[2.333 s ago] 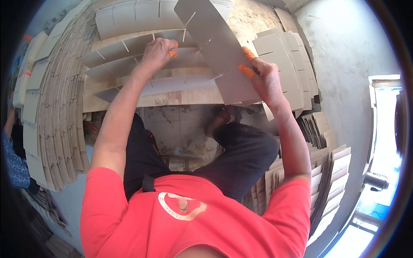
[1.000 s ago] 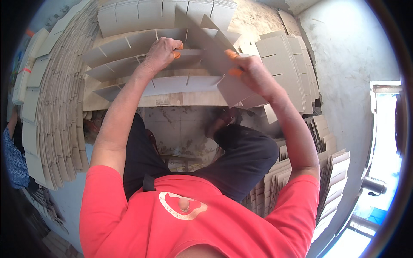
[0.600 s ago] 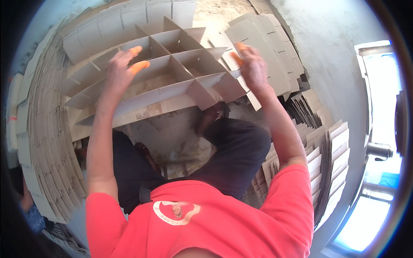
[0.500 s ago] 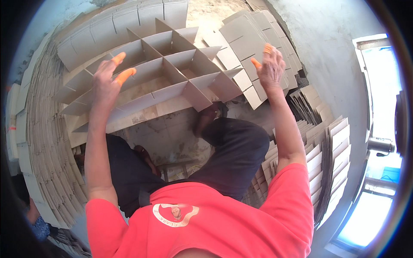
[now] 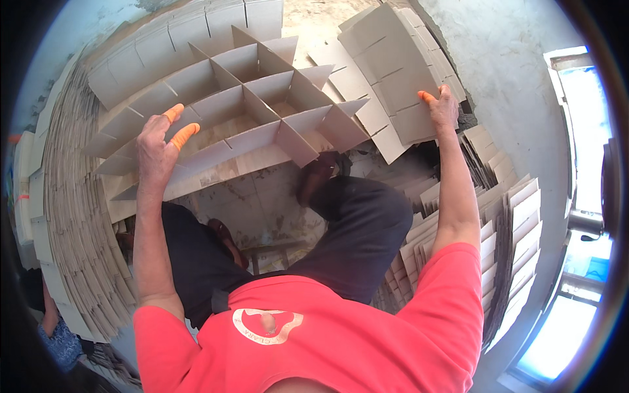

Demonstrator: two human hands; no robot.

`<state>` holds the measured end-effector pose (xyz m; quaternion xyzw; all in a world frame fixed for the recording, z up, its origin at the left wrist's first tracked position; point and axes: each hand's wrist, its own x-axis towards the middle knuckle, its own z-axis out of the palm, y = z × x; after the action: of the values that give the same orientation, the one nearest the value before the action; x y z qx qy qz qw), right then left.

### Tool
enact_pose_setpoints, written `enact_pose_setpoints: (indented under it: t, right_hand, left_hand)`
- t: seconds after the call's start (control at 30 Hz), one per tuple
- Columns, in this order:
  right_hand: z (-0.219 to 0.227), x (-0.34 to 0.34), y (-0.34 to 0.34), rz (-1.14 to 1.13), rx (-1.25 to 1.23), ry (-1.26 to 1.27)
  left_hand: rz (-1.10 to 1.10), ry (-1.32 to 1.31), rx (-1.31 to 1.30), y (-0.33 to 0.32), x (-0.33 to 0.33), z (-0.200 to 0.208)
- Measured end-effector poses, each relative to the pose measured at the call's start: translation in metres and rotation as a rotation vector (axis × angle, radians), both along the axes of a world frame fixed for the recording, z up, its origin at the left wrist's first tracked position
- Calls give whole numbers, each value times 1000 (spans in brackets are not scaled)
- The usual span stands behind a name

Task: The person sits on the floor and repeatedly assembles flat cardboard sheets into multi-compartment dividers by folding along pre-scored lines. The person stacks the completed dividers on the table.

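A cardboard divider grid (image 5: 252, 112), made of interlocked slotted strips, lies in front of me on a pale board. My left hand (image 5: 159, 145) hovers over the grid's left part; thumb and forefinger, both in orange finger covers, are apart with nothing between them. To the right, my right hand (image 5: 445, 112) pinches the near right edge of a slotted cardboard sheet (image 5: 386, 69). That sheet is tilted up off the stack beneath it; I cannot tell whether it is a single sheet. An orange cover shows on the right hand too.
Slotted cardboard strips (image 5: 190, 29) stand behind the grid. A long stack of sheets (image 5: 78, 196) curves along the left, and more bundles (image 5: 517, 242) stand at my right by the wall. Another person's arm (image 5: 51, 314) shows at lower left. My legs straddle the floor (image 5: 262, 203).
My right hand has moved right and toward me, taking hold of the slotted sheet's edge and raising it. My left hand has dropped slightly toward me, still with fingers apart.
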<state>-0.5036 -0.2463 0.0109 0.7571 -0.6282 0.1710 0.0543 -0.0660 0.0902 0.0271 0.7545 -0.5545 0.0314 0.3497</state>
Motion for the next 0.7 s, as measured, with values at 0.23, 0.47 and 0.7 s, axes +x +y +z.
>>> enact_pose_setpoints:
  t: [0.23, 0.47, 0.7]
  right_hand:
    - [26, 3, -6, 45, 128, -312]
    - [96, 59, 33, 244, -275, -454]
    - [131, 188, 157, 742, 180, -510]
  left_hand:
    - [2, 45, -2, 12, -3, 1]
    - [-54, -15, 6, 30, -5, 6]
    - [-95, 12, 181, 42, -9, -19]
